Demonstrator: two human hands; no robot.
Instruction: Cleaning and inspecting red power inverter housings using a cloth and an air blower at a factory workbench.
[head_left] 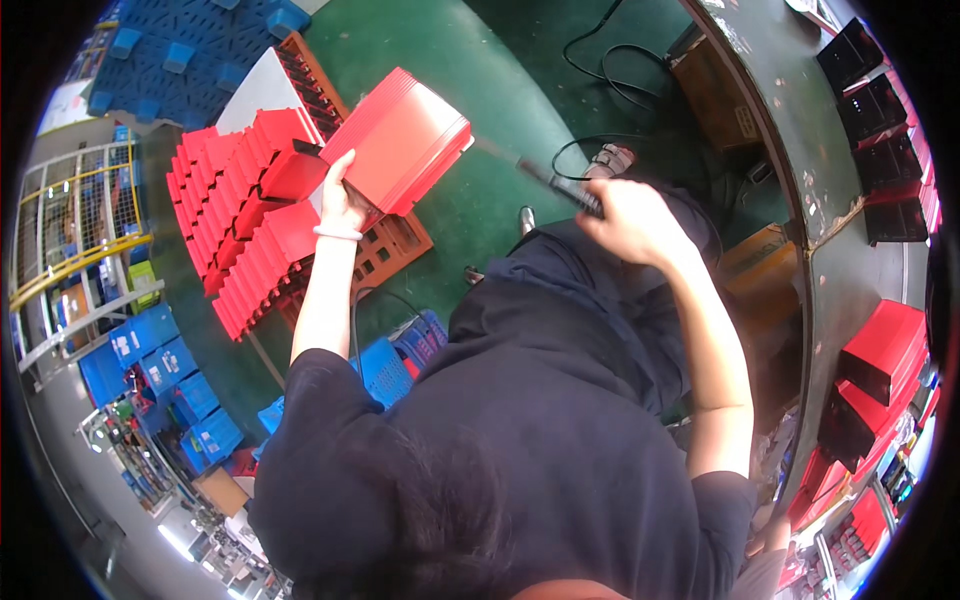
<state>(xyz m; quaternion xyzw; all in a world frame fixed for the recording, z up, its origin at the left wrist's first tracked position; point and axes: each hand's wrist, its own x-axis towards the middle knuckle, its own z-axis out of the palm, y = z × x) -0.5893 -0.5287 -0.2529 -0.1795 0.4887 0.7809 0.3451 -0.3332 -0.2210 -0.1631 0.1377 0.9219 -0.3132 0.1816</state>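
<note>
My left hand point(342, 200), with a pale band at the wrist, grips a red ribbed box-shaped housing point(405, 135) by its lower left side. It holds the housing tilted in the air, beside a stack of similar red housings point(235, 195). The fingers of my right hand point(628, 222) are wrapped round the dark handle of a slim tool point(560, 186). A thin, blurred shaft runs from that handle toward the housing's right edge; whether its tip touches cannot be made out. The stack rests on an orange-brown pallet point(398, 248).
A dark green bench point(835, 265) runs along the right, bearing black-faced units point(880, 125) and red housings point(890, 345). Black cable point(622, 88) loops over the green floor near a cardboard box point(712, 95). Blue pallets point(185, 50) and blue bins point(150, 340) stand left.
</note>
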